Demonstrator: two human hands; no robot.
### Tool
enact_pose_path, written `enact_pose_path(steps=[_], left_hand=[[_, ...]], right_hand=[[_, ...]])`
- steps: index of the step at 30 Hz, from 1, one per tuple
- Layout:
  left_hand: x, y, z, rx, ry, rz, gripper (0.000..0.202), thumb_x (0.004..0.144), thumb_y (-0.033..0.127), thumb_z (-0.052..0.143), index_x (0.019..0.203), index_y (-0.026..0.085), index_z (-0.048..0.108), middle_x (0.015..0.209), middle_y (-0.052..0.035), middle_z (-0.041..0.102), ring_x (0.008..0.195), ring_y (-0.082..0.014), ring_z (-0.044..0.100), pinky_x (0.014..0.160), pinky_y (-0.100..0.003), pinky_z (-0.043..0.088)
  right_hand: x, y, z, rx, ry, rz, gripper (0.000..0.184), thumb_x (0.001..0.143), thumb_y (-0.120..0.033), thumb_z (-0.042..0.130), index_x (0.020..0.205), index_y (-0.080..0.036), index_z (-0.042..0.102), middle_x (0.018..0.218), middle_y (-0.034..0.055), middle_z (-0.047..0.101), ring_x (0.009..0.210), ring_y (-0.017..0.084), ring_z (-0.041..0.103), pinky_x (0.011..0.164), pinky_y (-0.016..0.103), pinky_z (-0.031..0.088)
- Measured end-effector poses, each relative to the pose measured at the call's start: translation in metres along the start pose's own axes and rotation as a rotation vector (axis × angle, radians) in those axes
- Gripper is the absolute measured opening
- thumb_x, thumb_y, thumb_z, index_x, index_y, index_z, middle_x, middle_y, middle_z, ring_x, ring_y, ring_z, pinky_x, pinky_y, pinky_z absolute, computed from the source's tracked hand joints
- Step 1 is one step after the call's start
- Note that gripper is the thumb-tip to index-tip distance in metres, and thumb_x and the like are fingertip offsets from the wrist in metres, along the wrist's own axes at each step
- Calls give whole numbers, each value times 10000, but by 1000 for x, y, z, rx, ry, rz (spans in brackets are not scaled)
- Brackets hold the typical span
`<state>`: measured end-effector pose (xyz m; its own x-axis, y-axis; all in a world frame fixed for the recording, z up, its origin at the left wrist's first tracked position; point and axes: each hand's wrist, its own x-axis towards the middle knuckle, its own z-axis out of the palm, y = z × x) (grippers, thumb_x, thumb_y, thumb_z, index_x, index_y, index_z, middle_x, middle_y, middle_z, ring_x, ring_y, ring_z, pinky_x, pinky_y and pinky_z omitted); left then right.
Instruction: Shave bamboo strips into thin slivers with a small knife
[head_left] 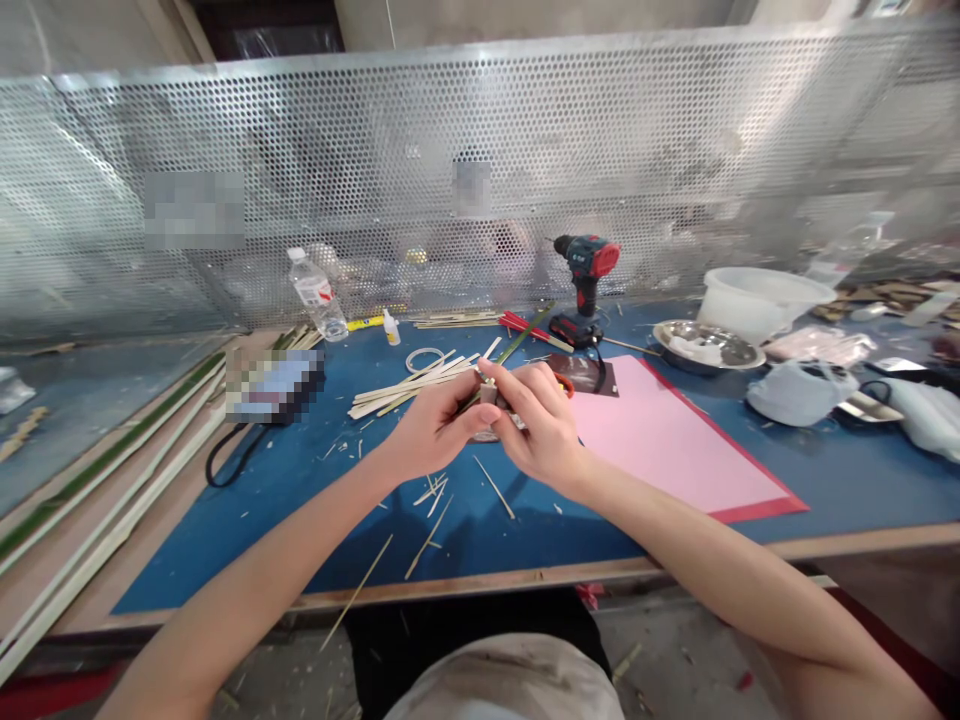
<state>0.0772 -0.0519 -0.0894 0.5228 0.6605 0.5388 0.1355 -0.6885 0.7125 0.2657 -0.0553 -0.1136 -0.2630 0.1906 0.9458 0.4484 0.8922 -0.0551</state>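
Note:
My left hand and my right hand meet above the middle of the blue-topped table. Both are closed, fingertips and thumbs pinching a small grey-brown piece between them. Its kind is hard to make out, as the fingers hide most of it. Behind my left hand lies a bundle of pale flat bamboo strips, with a white ring at its back. Something orange shows partly behind my right hand. Thin bamboo slivers are scattered on the table below my hands.
A cordless drill stands at the back, near a perforated metal screen. Pink sheet lies to the right, a metal bowl beyond it. Left are a water bottle, a small glue bottle and long bamboo lengths.

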Motion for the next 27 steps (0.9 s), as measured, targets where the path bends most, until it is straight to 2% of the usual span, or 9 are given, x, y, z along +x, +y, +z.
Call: enact_pose_path(steps=[6,13,23,27], left_hand=[[0,4,0,66,31,12,513,1010,639,541,775,184,512,682,-5,561,601,-110,519,549,-274,408],[0,2,0,-27,2,49,452,990,620,597,905,176,588,691,20,523,568,-93,473,498,-247,369],[0,6,1,54,39,65,478,1014,602,561,797,177,574,669,10,544,567,-99,512,500,-243,372],[0,11,0,128,58,28,509,1025,625,517,767,186,540,634,13,549,561,-105,503,530,-250,390]], right_hand=[[0,-1,-1,-8,-2,27,612,1047,-224,550,1638,-279,396,1038,70,673,904,219,578,831,406,525],[-1,1,-1,31,-22,-26,589,1068,-279,514,1642,-227,392,1020,86,655,894,226,581,820,417,524],[-1,-4,0,14,-10,22,569,1059,-248,525,1619,-251,425,1006,73,657,888,215,580,814,401,526],[1,-5,1,4,11,60,559,1044,-220,552,1594,-264,460,994,60,661,886,211,579,821,397,528]])
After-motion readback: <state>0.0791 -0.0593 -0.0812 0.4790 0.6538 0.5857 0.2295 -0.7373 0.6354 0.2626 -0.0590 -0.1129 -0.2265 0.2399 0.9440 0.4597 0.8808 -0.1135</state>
